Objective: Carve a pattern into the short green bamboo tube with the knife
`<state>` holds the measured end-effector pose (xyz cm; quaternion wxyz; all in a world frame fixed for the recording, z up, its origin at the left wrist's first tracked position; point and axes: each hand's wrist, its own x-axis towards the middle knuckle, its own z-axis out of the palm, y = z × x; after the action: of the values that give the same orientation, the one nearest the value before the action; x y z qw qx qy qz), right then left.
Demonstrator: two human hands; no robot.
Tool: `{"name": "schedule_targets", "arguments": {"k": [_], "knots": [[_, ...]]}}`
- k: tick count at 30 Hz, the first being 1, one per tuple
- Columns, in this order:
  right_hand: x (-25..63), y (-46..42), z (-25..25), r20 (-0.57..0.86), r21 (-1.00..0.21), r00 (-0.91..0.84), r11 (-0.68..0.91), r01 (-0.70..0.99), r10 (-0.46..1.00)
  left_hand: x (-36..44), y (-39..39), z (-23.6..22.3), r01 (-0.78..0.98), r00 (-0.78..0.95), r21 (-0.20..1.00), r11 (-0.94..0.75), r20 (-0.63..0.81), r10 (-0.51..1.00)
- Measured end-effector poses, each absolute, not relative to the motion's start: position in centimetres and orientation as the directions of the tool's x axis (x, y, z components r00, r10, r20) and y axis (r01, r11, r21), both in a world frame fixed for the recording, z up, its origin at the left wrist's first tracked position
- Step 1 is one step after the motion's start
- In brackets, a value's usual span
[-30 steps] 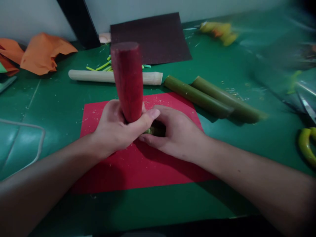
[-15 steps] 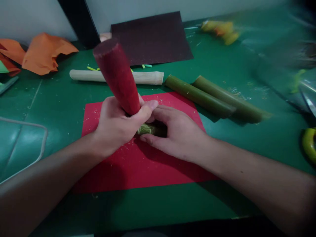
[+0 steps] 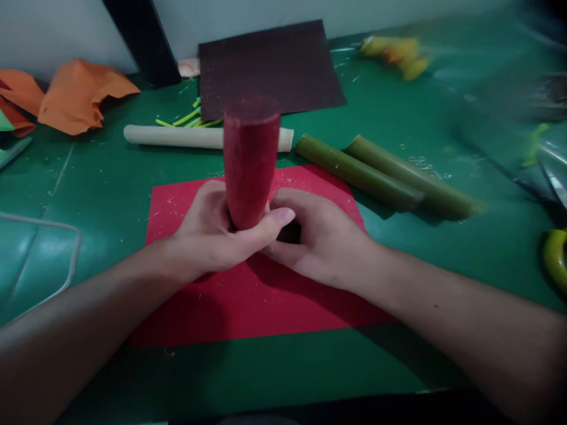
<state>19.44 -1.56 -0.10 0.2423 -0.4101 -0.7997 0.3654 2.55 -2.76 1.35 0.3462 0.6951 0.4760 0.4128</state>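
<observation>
My left hand [image 3: 212, 236] is wrapped round a thick red tool handle [image 3: 251, 162], which stands nearly upright. The tool's lower end is hidden behind my fingers, so its kind does not show. Close beside it, my right hand [image 3: 330, 239] is curled round a short green bamboo piece [image 3: 290, 232]. Only a dark bit of that piece shows between thumb and fingers. My left thumb reaches across towards the right hand. Both hands are over a red sheet [image 3: 283, 301] strewn with fine shavings.
Behind the sheet lies a pale bamboo stick [image 3: 177, 136]. Two green bamboo lengths [image 3: 361, 171] rest to the right. At the back are a dark sheet [image 3: 270, 68] and a black post [image 3: 146, 44]. Crumpled orange paper [image 3: 84, 97] sits left; scissors [image 3: 556, 260] lie far right.
The red handle has swung from leaning left to nearly upright and shifted right. My left thumb has moved right and down, covering more of the bamboo piece. The right hand has barely moved.
</observation>
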Motion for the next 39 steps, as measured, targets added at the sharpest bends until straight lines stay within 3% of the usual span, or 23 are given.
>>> {"name": "schedule_targets", "arguments": {"k": [3, 9, 13, 17, 28, 31, 39], "knots": [[19.5, -1.5, -0.1, 0.099, -0.766, -0.555, 0.420, 0.487, 0.826, 2.5, -2.8, 1.1, 0.412, 0.190, 0.857, -0.310, 0.252, 0.949], [19.4, -1.3, -0.5, 0.087, -0.774, -0.562, 0.411, 0.482, 0.822, 2.6, -2.2, -0.2, 0.321, 0.016, 0.849, -0.419, 0.438, 0.899], [19.4, -1.4, -0.4, 0.056, -0.775, -0.556, 0.387, 0.500, 0.829, 2.7, -2.1, -0.1, 0.261, -0.020, 0.881, -0.394, 0.413, 0.911], [19.4, -1.4, -0.1, 0.072, -0.791, -0.570, 0.395, 0.468, 0.819, 2.6, -2.4, 0.4, 0.201, 0.063, 0.890, -0.410, 0.406, 0.912], [19.6, -1.4, 0.0, 0.113, -0.770, -0.568, 0.433, 0.468, 0.815, 2.5, -2.6, 1.4, 0.373, 0.256, 0.852, -0.369, 0.288, 0.923], [19.6, -1.4, -0.2, 0.126, -0.768, -0.569, 0.443, 0.462, 0.812, 2.5, -2.6, 1.2, 0.394, 0.212, 0.853, -0.343, 0.278, 0.937], [19.5, -1.2, -0.5, 0.130, -0.754, -0.590, 0.467, 0.463, 0.797, 2.6, -2.5, 0.0, 0.413, 0.043, 0.812, -0.412, 0.435, 0.899]]}}
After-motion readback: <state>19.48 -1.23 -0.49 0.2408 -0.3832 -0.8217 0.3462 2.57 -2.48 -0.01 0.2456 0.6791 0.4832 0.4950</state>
